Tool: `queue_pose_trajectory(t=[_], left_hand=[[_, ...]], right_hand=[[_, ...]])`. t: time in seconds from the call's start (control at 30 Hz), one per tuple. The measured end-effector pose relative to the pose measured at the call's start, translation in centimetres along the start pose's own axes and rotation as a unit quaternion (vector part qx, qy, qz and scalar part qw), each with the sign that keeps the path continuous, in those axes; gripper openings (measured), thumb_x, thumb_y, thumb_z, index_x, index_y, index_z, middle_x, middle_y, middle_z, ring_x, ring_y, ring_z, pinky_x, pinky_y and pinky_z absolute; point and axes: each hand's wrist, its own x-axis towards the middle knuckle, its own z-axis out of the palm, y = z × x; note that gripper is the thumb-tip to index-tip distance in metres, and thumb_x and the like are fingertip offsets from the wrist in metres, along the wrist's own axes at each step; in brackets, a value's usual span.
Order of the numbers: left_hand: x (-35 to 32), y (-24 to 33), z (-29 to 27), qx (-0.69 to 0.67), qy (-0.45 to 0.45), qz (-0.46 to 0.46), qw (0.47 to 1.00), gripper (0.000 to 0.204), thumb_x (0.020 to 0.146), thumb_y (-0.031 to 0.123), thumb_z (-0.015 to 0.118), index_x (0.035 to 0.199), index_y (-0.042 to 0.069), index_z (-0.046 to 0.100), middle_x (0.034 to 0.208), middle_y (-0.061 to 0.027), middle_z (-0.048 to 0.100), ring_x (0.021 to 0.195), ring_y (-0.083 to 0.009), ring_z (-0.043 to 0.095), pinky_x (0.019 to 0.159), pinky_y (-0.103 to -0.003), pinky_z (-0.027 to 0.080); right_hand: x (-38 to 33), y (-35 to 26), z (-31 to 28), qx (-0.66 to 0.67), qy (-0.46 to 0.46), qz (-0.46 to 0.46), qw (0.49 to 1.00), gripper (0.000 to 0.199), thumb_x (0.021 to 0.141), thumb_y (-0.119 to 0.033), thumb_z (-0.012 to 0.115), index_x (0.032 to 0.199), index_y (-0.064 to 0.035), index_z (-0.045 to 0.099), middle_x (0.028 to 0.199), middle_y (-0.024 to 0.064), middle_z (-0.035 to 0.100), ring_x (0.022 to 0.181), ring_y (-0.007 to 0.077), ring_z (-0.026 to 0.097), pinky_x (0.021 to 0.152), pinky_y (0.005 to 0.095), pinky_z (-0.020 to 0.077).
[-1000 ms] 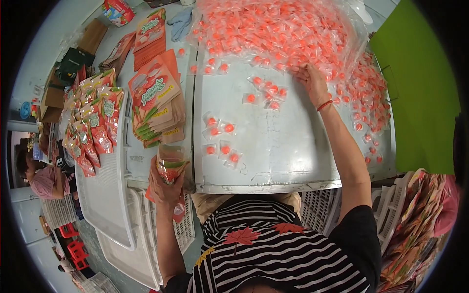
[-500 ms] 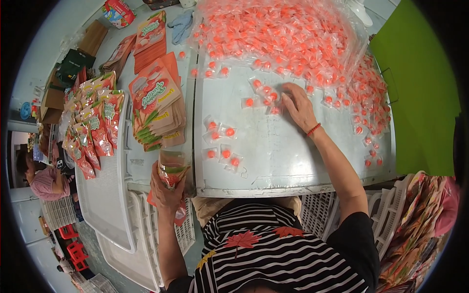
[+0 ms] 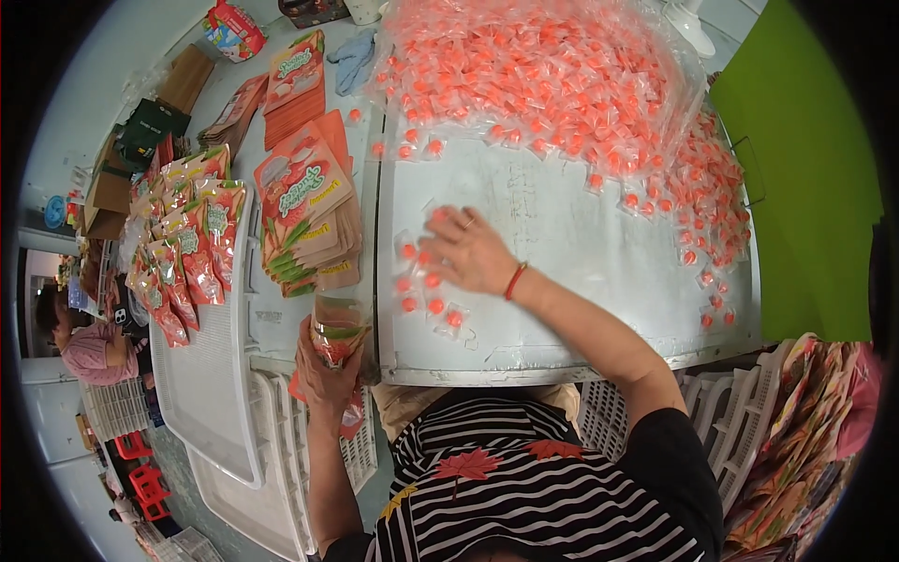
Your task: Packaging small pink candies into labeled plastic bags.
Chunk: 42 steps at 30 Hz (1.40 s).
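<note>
pale light covers a smooth grey table (image 3: pixel 599 281), with a green board (image 3: pixel 805 169) standing along its right side. across the far part spreads a big heap of wrapped red candies (image 3: pixel 543 84), with clear plastic around it. near the table's left edge sits a small group of candies (image 3: pixel 434 306), and the right hand (image 3: pixel 468 255) is over it, palm down, open with fingers spread, partly hiding some. the left hand (image 3: pixel 328 375) grips a red pouch (image 3: pixel 335 337) just beyond the table's front edge. above that hand lies a stack of flat pouches (image 3: pixel 309 206); farther left, plump pouches (image 3: pixel 192 244) crowd a white tray (image 3: pixel 201 375). a blue cloth (image 3: pixel 352 61) lies near the heap.
</note>
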Motion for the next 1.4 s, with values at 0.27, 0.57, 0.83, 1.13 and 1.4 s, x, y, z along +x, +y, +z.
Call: queue_pose_trajectory(t=[0.27,0.57,0.83,1.13,1.4], left_hand=[[0.1,0.0,-0.2,-0.010,-0.005,-0.018,1.000,0.084,0.067,0.020,0.081,0.136,0.002,0.036,0.123,-0.0199,0.052,0.112,-0.0393,0.052,0.094,-0.044,0.043],[-0.4,-0.7,-0.1,-0.009,-0.009,-0.036,0.999,0.087,0.066,0.023,0.082,0.136,0.001,0.035,0.124,-0.0201,0.052,0.113,-0.0400,0.051,0.095,-0.046,0.042],[-0.2,-0.8,0.1,-0.007,-0.028,-0.038,0.999,0.088,0.066,0.023,0.081,0.137,0.002,0.035,0.125,-0.0200,0.052,0.113,-0.0400,0.051,0.096,-0.046,0.042],[0.3,-0.5,0.0,0.000,-0.025,-0.031,0.999,0.086,0.067,0.021,0.082,0.137,0.005,0.035,0.123,-0.0233,0.054,0.111,-0.0396,0.055,0.093,-0.044,0.045],[-0.2,-0.7,-0.2,-0.005,-0.026,-0.056,0.998,0.085,0.067,0.020,0.082,0.137,0.005,0.035,0.124,-0.0235,0.053,0.113,-0.0394,0.054,0.093,-0.044,0.044]], right_hand=[[1.6,0.1,-1.2,0.088,0.071,-0.020,0.993,0.039,0.086,-0.032,0.063,0.115,-0.0070,0.061,0.129,0.0152,0.053,0.118,0.0309,0.052,0.097,0.0446,0.0396],[3.5,12.2,-4.3,-0.280,0.183,0.155,0.930,0.032,0.086,-0.030,0.057,0.109,-0.0077,0.061,0.112,0.0173,0.057,0.104,0.0344,0.053,0.093,0.0483,0.0366],[0.3,7.5,-3.6,-0.042,0.182,0.086,0.979,0.027,0.086,-0.021,0.060,0.108,-0.0067,0.061,0.118,0.0156,0.056,0.107,0.0334,0.053,0.092,0.0430,0.0418],[0.6,12.5,-7.2,0.025,0.212,0.233,0.949,0.028,0.097,-0.023,0.045,0.104,-0.0002,0.061,0.099,0.0219,0.063,0.093,0.0371,0.061,0.083,0.0406,0.0477],[1.4,12.8,-7.5,0.186,0.221,0.369,0.884,0.033,0.099,-0.028,0.042,0.117,-0.0030,0.056,0.100,0.0191,0.065,0.098,0.0302,0.062,0.086,0.0366,0.0473]])
